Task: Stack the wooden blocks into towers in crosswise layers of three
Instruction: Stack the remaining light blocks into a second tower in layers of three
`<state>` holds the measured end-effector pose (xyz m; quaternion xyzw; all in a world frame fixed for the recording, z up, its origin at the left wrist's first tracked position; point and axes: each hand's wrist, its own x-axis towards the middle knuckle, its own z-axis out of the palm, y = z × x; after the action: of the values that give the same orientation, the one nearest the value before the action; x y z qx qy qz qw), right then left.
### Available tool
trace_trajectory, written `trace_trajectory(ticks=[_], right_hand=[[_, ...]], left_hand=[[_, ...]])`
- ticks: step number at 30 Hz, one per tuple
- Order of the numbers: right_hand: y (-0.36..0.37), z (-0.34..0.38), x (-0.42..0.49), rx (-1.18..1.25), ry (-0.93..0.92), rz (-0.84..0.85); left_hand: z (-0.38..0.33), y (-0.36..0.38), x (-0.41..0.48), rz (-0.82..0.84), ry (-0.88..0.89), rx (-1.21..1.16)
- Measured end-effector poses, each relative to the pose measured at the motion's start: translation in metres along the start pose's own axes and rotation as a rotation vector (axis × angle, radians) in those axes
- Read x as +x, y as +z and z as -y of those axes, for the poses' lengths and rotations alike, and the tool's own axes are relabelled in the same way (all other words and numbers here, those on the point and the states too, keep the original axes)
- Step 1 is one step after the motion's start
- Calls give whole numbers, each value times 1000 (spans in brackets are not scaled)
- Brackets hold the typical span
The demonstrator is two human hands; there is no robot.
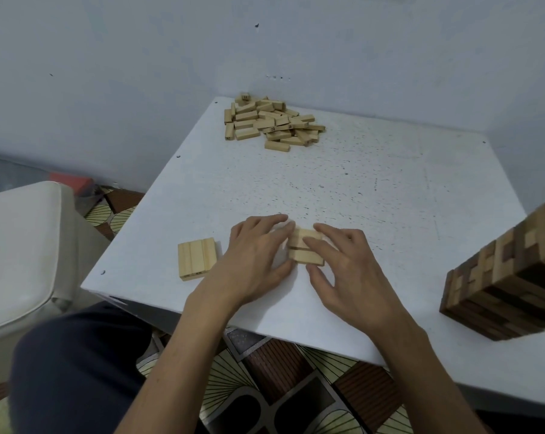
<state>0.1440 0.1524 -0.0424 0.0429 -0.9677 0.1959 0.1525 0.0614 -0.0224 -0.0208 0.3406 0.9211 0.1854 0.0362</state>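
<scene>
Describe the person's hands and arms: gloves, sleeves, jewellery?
Both are bare: left hand and right hand show no gloves, rings or watch. The forearms are uncovered to the frame's edge, no sleeve in view. Dark navy trousers cover the knee.

The far heap of blocks is pale, matt wood; the tower at right mixes darker wood (smooth-faced). The tabletop is white, matt and speckled; the left cushion looks faintly glossy.

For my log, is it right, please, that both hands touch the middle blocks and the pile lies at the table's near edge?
No: the head view shows the pile at the far corner. Left hand and right hand do touch the middle blocks.
</scene>
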Motion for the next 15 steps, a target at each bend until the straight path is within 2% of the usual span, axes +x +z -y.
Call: trace_trajectory(ticks=[6, 15], right_hand=[[-2, -3, 2, -57, 94, 88], [-1, -2, -3, -39, 138, 100]], left_hand=[[-3, 2, 0, -54, -33, 54], [-8, 15, -12, -139, -29, 67]])
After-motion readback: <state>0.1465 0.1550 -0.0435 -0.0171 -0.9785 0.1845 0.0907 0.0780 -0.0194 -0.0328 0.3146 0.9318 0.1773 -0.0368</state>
